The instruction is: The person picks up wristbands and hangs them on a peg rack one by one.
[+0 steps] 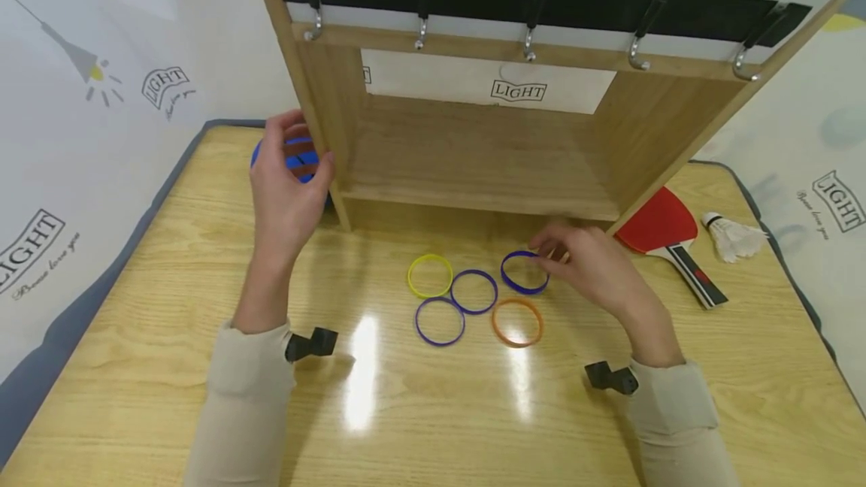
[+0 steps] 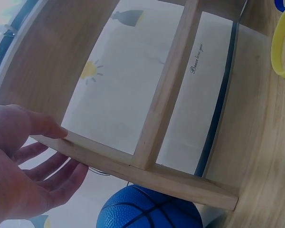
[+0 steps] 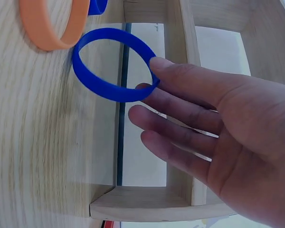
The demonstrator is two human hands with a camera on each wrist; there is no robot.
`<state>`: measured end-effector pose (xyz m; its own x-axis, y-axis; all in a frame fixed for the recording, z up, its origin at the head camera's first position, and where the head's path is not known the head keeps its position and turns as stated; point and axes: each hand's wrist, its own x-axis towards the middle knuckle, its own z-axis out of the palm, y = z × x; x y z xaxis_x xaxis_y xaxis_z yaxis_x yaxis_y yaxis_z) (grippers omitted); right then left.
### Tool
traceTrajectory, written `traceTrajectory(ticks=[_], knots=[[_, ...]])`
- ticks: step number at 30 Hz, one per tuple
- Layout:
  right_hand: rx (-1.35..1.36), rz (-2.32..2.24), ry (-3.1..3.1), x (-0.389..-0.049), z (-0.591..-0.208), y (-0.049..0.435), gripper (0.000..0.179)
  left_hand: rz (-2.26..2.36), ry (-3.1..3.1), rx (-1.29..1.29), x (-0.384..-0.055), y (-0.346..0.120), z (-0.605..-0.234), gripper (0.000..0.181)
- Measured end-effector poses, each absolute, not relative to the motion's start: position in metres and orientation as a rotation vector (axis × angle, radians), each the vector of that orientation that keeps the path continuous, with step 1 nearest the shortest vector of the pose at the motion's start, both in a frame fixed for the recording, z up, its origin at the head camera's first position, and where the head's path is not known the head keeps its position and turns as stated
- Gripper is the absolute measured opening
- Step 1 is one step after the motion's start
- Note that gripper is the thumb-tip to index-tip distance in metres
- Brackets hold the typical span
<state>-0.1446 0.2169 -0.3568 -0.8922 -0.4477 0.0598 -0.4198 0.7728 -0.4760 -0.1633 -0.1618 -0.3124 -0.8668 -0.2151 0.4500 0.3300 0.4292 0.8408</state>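
My right hand (image 1: 591, 265) pinches a blue silicone wristband (image 3: 104, 89) by its edge between thumb and index finger, the other fingers loosely bent. The band (image 1: 525, 289) is tilted in the right wrist view, close over the table. My left hand (image 1: 287, 186) holds the left side panel (image 2: 180, 183) of a wooden hook rack (image 1: 473, 164), thumb on one side and fingers on the other. Near the held band lie an orange wristband (image 1: 517, 322), a yellow one (image 1: 429, 276) and two blue-purple ones, one in the middle (image 1: 474, 291) and one in front (image 1: 440, 321).
Behind my left hand sits a blue ball (image 2: 149, 209) with black lines, beside the rack. Metal hooks (image 1: 530, 45) hang from the rack's top bar. To the right, a red table tennis paddle (image 1: 666, 224) and a white shuttlecock (image 1: 734, 237) lie on the wooden table (image 1: 473, 427).
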Motion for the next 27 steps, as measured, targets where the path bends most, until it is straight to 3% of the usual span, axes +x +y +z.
traceTrajectory(ticks=[18,27], knots=[[-0.744,-0.715,2.893,-0.135,-0.345,0.217,0.013,-1.444,-2.187,-0.096,-0.163,-0.159,-0.312,0.045],[-0.818,-0.95,2.953,-0.125,-0.327,0.196,0.012,-1.438,-2.183,-0.074,-0.163,-0.16,-0.312,0.045]])
